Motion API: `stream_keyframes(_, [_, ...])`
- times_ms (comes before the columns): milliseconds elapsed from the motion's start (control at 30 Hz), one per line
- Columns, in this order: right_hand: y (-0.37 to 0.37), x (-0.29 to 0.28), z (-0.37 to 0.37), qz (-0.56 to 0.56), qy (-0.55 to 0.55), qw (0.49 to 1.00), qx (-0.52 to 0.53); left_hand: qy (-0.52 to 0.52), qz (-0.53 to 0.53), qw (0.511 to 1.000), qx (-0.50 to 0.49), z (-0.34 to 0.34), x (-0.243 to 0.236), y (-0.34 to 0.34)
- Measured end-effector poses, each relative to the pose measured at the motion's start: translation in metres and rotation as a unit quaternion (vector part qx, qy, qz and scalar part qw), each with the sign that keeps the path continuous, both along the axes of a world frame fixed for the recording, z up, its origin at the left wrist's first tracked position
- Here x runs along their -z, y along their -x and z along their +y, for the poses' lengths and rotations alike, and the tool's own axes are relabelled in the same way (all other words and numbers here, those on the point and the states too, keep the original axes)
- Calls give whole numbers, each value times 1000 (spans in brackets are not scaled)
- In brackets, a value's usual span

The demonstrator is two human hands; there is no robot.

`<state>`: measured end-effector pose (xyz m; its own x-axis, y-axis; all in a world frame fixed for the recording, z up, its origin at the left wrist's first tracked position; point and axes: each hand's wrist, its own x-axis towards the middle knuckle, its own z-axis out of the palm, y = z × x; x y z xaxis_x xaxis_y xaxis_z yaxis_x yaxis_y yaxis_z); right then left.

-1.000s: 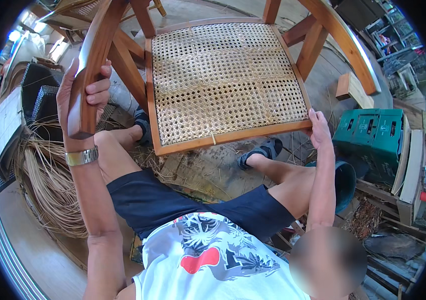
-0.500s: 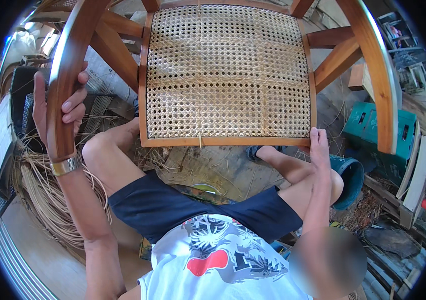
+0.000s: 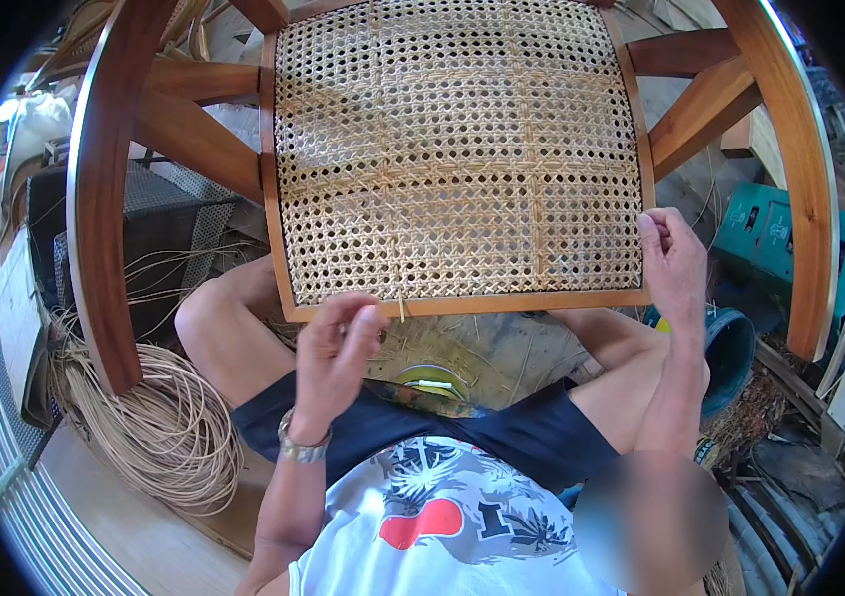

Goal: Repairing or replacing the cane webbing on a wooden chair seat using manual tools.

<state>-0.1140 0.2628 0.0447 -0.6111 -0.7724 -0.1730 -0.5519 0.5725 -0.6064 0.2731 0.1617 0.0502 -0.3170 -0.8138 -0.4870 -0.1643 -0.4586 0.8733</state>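
Note:
Before me stands a wooden chair [image 3: 103, 219] with a woven cane panel [image 3: 457, 149] set in a brown wooden frame. A short loose cane strand [image 3: 402, 306] pokes over the panel's near edge, left of its middle. Close to that edge is my left hand [image 3: 333, 358], fingers bent and thumb apart, with nothing visible in it. My right hand [image 3: 676, 273] is at the near right corner, its thumb and curled fingers on the panel's side rail; some of its fingers are hidden.
A big coil of cane strands [image 3: 159, 427] lies at the left, below a dark box [image 3: 55, 219]. On the right are a green crate [image 3: 770, 233] and a dark teal bucket [image 3: 730, 363]. A yellow-green round container [image 3: 432, 377] sits between my legs. Cane scraps litter the floor.
My left hand has let go of the chair's left wooden post and come to the panel's near edge. My right hand has moved up the right side. The chair appears nearer and larger.

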Motion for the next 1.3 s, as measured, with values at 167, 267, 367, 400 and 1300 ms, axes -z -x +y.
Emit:
stream_keyframes(167, [-25, 21, -7, 32, 63, 997, 9, 275, -145, 927, 210, -21, 12, 56])
stream_keyframes(267, [-25, 21, -4, 0, 76, 997, 9, 278, -134, 931, 193, -22, 21, 87])
stream_keyframes(367, [-20, 18, -6, -24, 57, 998, 3, 273, -162, 928, 196, -18, 25, 105])
stream_keyframes(400, [-20, 17, -5, -21, 60, 998, -6, 264, -172, 929, 196, -16, 26, 109])
stream_keyframes(1300, [-18, 8, -4, 1, 21, 998, -60, 343, -375, 757, 410, -59, 17, 155])
